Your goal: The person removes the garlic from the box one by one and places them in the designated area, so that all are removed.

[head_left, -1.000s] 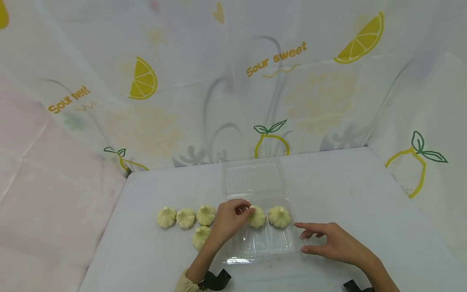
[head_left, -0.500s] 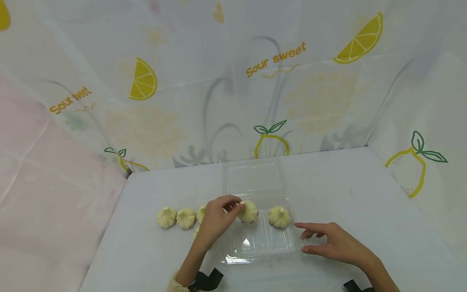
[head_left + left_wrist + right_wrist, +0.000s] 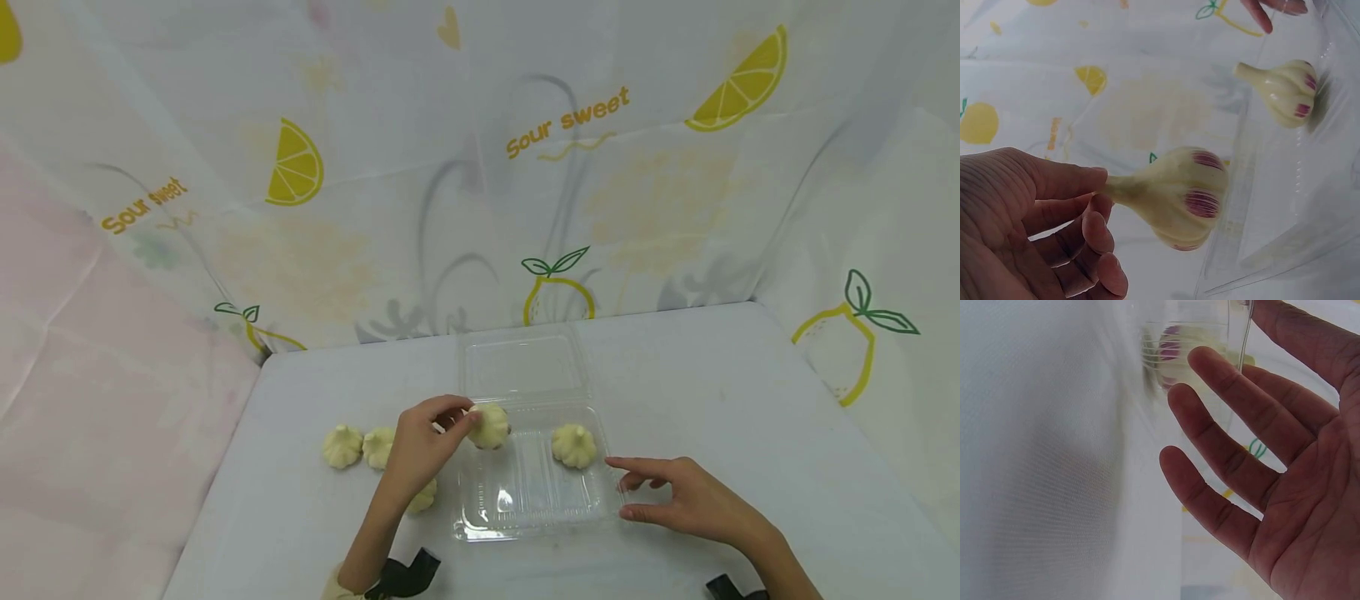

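Observation:
In the head view my left hand (image 3: 422, 446) holds a cream garlic bulb (image 3: 491, 427) over the left side of a clear plastic clamshell box (image 3: 525, 523). Thumb and forefinger pinch its stem, and the left wrist view shows purple streaks on the bulb (image 3: 1179, 200). Another garlic bulb (image 3: 574, 447) sits inside the box at the back right. My right hand (image 3: 686, 502) is at the box's right edge, fingers relaxed and spread, fingertips right at the rim. Through the clear wall in the right wrist view, the boxed bulb shows behind those fingers (image 3: 1210, 431).
Left of the box, garlic bulbs lie on the white table (image 3: 247, 517): one at the far left (image 3: 342, 447), its neighbour (image 3: 377, 448), and one nearer the front (image 3: 423, 497). My left hand and forearm partly cover them. The box's lid (image 3: 521, 367) lies open toward the printed backdrop.
My left hand has moved left with its garlic bulb, from beside the boxed bulb to over the box's left edge, covering more of the table bulbs. The right hand stays put.

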`<state>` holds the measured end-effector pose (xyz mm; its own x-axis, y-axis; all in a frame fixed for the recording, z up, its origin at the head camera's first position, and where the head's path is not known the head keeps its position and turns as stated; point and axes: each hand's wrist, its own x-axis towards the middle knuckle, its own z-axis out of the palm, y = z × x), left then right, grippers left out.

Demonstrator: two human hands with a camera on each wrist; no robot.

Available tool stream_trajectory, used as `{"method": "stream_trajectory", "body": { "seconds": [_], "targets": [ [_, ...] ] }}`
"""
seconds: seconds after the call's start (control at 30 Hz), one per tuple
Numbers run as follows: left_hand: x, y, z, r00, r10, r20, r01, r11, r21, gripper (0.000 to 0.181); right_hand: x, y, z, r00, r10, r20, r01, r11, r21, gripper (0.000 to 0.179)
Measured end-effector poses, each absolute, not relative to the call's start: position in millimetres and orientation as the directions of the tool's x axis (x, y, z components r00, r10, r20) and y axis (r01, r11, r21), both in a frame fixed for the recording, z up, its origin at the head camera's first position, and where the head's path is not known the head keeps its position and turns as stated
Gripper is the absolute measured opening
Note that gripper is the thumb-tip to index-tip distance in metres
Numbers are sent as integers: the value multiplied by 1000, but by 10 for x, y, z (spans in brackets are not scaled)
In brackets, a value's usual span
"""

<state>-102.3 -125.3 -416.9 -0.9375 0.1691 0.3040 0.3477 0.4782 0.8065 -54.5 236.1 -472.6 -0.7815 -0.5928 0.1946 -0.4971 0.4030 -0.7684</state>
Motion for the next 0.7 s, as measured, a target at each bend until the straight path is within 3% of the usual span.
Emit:
{"method": "stream_trajectory", "body": {
  "seconds": [0.4,0.7],
  "targets": [
    [-955,-1395,-4044,-954,120,275,299,477,826,7,-541,2358,-4716,-774,-600,204,-503,385,-774,54],
    [-941,-1545,-3987,-940,93,329,331,487,808,8,-539,2345,-4701,-776,-599,196,-500,397,-769,54]
  ]
}}
